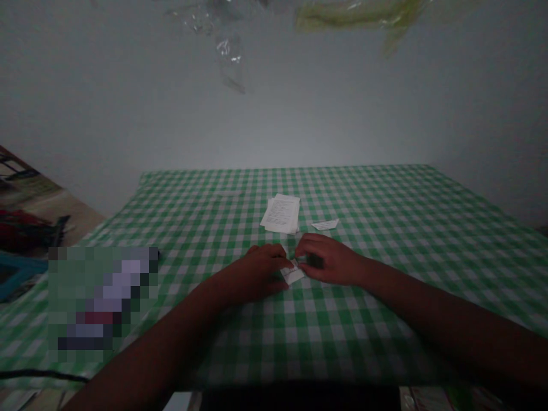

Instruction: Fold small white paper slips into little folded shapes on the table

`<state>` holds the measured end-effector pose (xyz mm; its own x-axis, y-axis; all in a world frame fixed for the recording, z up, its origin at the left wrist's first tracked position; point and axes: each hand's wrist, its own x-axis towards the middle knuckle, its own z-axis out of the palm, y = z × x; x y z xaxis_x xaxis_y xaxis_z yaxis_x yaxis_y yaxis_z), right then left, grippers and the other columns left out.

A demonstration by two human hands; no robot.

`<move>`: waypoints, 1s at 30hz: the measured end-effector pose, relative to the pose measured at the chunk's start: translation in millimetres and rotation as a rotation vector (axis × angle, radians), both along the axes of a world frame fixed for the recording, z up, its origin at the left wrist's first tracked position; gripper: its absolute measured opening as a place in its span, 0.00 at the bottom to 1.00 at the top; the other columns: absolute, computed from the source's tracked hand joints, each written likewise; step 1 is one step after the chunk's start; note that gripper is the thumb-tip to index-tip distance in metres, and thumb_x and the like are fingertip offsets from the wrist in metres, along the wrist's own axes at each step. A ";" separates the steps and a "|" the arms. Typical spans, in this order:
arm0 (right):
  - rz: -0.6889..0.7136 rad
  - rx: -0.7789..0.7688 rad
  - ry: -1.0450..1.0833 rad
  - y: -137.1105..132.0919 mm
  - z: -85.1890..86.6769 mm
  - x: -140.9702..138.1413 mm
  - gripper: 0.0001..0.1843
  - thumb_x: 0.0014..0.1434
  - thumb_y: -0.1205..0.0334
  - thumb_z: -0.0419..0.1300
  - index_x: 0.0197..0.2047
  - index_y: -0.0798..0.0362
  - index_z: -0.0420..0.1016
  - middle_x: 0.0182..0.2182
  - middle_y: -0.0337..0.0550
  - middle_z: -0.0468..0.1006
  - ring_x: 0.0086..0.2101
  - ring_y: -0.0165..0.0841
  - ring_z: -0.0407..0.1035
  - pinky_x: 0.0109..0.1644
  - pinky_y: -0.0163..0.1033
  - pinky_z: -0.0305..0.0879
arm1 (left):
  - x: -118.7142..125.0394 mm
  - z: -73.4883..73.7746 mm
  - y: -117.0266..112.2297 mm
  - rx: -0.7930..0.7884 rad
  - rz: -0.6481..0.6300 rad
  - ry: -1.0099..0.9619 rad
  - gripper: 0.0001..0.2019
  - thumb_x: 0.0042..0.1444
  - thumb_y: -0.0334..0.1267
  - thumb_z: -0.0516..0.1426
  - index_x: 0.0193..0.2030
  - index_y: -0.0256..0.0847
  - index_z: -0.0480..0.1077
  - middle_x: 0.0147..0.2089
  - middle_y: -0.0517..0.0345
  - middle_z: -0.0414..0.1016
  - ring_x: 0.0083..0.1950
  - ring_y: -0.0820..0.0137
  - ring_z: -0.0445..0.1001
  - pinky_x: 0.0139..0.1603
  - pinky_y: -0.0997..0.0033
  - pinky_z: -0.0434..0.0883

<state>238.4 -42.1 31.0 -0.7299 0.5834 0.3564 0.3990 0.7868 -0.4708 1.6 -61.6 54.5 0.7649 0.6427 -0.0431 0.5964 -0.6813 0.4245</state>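
A small piece of folded white paper [293,275] lies on the checked tablecloth, between my two hands. My left hand [260,270] reaches in from the left, with its fingers and thumb closed on the paper's left side. On the other side, my right hand [329,258] is curled, thumb and fingertips pinching at the paper's right and upper edge. Parts of the paper are hidden under the fingers. Just beyond my hands lies a stack of printed sheets [281,214]. To its right rests a folded printed paper [325,224] with slanted ends.
A green and white checked tablecloth [377,200] covers the table, which meets a pale wall [342,114]. At the left lies a blurred-out, pixelated object [113,291]. A dark cable [43,374] runs near the front left edge. Clear plastic [231,60] hangs above.
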 end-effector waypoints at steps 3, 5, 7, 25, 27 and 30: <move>0.186 0.013 -0.011 -2.1 -0.6 2.6 0.09 0.61 0.60 0.60 0.44 0.53 0.73 0.39 0.46 0.75 0.41 0.35 0.69 0.47 0.43 0.65 | 0.4 -0.7 1.2 0.004 -0.002 -0.006 0.13 0.59 0.40 0.61 0.51 0.46 0.72 0.51 0.56 0.71 0.52 0.64 0.70 0.55 0.61 0.65; 0.229 0.040 -0.049 -1.7 -4.5 2.1 0.10 0.60 0.59 0.61 0.44 0.52 0.74 0.39 0.45 0.75 0.41 0.36 0.69 0.49 0.44 0.65 | 0.6 -2.5 2.5 0.011 -0.012 -0.014 0.11 0.60 0.40 0.60 0.50 0.46 0.73 0.49 0.56 0.72 0.50 0.65 0.71 0.53 0.63 0.65; 0.237 0.065 -0.080 -0.7 -8.2 1.0 0.08 0.61 0.60 0.60 0.44 0.52 0.75 0.37 0.44 0.76 0.41 0.35 0.69 0.49 0.45 0.65 | 1.2 -4.1 3.9 0.014 -0.031 -0.018 0.10 0.62 0.40 0.58 0.49 0.46 0.73 0.48 0.56 0.72 0.48 0.66 0.71 0.51 0.65 0.66; 0.066 -0.028 -0.216 -5.3 4.2 1.2 0.05 0.62 0.66 0.57 0.36 0.55 0.73 0.34 0.44 0.72 0.37 0.33 0.66 0.42 0.38 0.64 | 1.0 -14.2 10.2 0.008 0.112 -0.037 0.07 0.63 0.38 0.55 0.39 0.40 0.74 0.40 0.56 0.71 0.44 0.68 0.70 0.47 0.68 0.66; 0.047 -0.040 -0.226 -5.4 4.4 1.9 0.05 0.63 0.66 0.56 0.35 0.55 0.72 0.34 0.44 0.72 0.36 0.33 0.66 0.41 0.38 0.64 | 1.0 -14.8 9.2 0.009 0.132 -0.027 0.07 0.63 0.39 0.56 0.39 0.41 0.74 0.40 0.56 0.71 0.45 0.67 0.69 0.48 0.67 0.66; 0.020 -0.049 -0.225 -4.8 3.2 2.1 0.06 0.64 0.65 0.55 0.37 0.55 0.72 0.34 0.44 0.71 0.36 0.33 0.66 0.41 0.38 0.64 | 1.7 -15.7 7.9 0.023 0.191 -0.011 0.07 0.63 0.40 0.56 0.39 0.41 0.74 0.41 0.57 0.70 0.47 0.66 0.68 0.50 0.64 0.64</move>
<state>240.5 -46.9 34.2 -0.7993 0.5807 0.1547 0.4829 0.7738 -0.4099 3.3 -53.8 38.8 0.6290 0.7771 -0.0192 0.7115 -0.5656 0.4170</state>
